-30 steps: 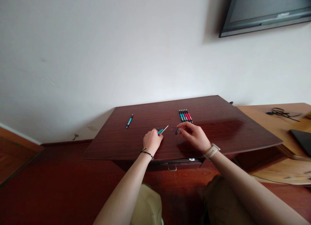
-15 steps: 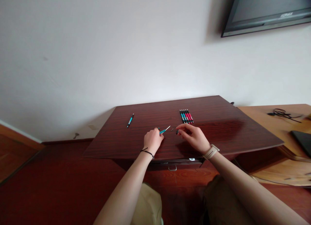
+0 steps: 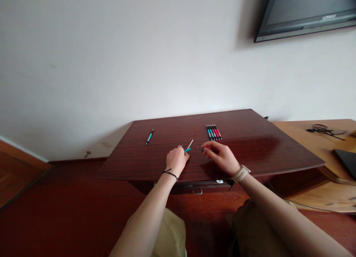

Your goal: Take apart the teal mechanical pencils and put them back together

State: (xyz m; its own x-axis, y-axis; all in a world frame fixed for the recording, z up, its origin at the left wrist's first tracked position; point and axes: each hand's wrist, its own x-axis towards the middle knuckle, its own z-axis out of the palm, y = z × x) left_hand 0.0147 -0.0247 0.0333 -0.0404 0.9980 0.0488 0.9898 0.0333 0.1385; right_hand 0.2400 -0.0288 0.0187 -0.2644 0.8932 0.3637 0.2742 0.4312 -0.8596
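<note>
My left hand [image 3: 176,160] rests on the dark wooden table [image 3: 250,153] and grips a teal pen barrel [image 3: 188,149] whose thin white refill [image 3: 190,144] sticks up and to the right. My right hand [image 3: 221,156] lies just right of it, fingertips pinched on a small black pen part [image 3: 203,150]. A tiny dark piece [image 3: 197,147] lies on the table between the hands. Behind my right hand is a neat row of several teal and red pens [image 3: 213,132].
A single teal pen [image 3: 149,137] lies at the table's left. A lighter wooden desk [image 3: 308,138] to the right carries black cables [image 3: 322,129] and a dark flat device [image 3: 346,159]. A screen [image 3: 306,10] hangs on the white wall. A drawer handle [image 3: 197,192] shows under the table edge.
The left hand has tilted the pen barrel so the white refill points more steeply upward. The right hand has shifted slightly, still pinching the black part.
</note>
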